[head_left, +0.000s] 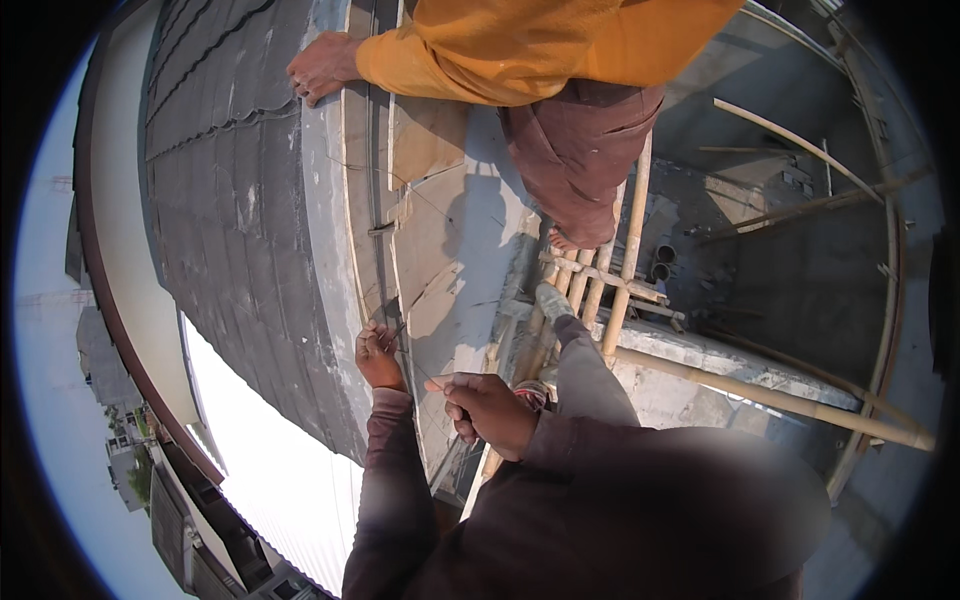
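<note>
My left hand (pixel 380 357) is closed, its fingertips pinched over the narrow channel (pixel 383 270) between the boards. A thin wire seems to be at its fingers, though they hide most of it. To its right, my right hand (pixel 490 412) is curled in a fist with the thumb toward the channel. From this fist a thin wire (pixel 432 380) runs toward my left hand. Dark steel bars lie lengthwise in the channel. A wooden board (pixel 352 210) edges it on the left, and a plywood panel (pixel 435 240) on the right.
Dark roof tiles (pixel 235 230) slope away on the left. Ahead, a co-worker in an orange top (pixel 530 50) rests a hand (pixel 325 68) on the roof edge. Bamboo poles (pixel 630 240) form a narrow scaffold underfoot, with a deep drop to its right. A long bamboo pole (pixel 770 397) crosses at right.
</note>
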